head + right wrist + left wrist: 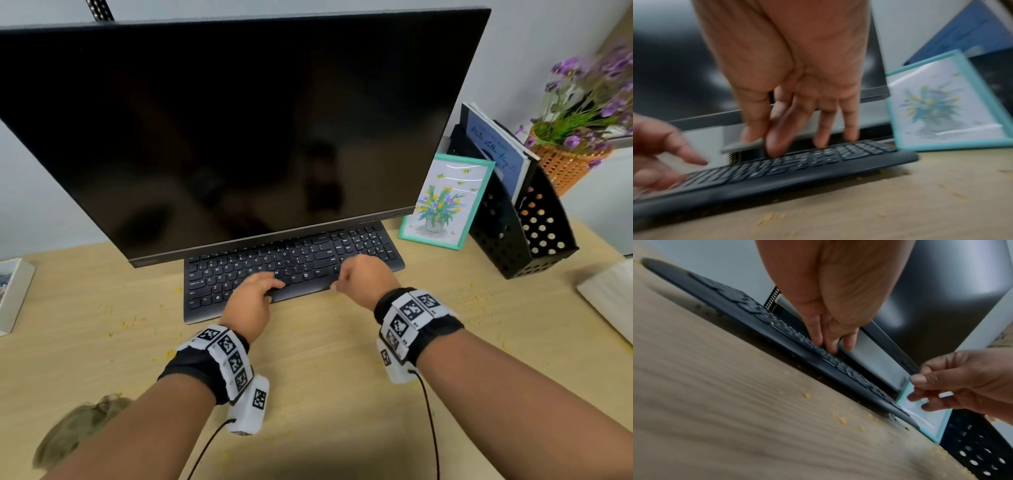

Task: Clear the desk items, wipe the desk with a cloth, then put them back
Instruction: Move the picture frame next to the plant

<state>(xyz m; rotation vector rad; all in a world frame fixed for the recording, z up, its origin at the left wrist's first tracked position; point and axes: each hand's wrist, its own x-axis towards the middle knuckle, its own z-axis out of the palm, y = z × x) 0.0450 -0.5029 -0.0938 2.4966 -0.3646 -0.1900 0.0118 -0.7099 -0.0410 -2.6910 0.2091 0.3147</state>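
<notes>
A black keyboard [308, 263] lies on the wooden desk [325, 377], partly tucked under a dark monitor [239, 130]. My left hand [255, 298] rests on its middle, and the straight fingers [830, 345] touch the keys. Over the right part of the keyboard [818, 170] my right hand [359, 274] hangs with its fingers [774, 146] pointing down at the keys, blurred and holding nothing. An olive cloth [78, 428] lies crumpled at the desk's near left. Yellow crumbs [840, 418] are scattered along the front of the keyboard [725, 298].
A teal-framed flower picture [445, 202] leans against a black perforated file holder [520, 212] with booklets, right of the monitor. A wicker basket of purple flowers [575, 137] stands behind. A white book [609, 301] lies at the right edge and a small frame [10, 291] at the left.
</notes>
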